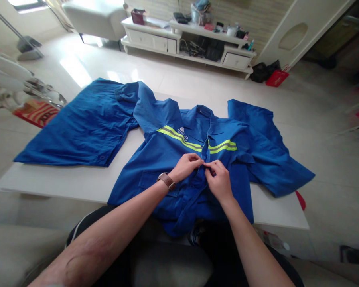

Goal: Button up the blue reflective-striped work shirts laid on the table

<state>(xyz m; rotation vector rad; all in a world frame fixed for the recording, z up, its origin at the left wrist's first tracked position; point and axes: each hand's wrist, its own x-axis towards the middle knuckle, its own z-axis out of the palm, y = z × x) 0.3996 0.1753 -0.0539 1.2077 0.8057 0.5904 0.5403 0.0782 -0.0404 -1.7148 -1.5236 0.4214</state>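
Note:
A blue work jacket (155, 159) with yellow and grey reflective stripes lies front up on a white table, its collar pointing away from me. My left hand (187, 165), below a brown-strapped wristwatch (166, 181), pinches the front placket just under the stripe. Right beside it my right hand (218, 175) pinches the other edge of the same front opening. The fingertips of both hands nearly meet, and any button between them is hidden. Folded blue fabric (74, 123), seemingly trousers, lies at the left, touching a jacket sleeve. More blue cloth (251, 109) lies behind the right sleeve.
The white table (86, 181) shows around the garments, its near edge close to my knees. Across the tiled floor stands a low white cabinet (155, 40) with small items on it. A grey seat (94, 20) and a red bag (277, 77) are farther off.

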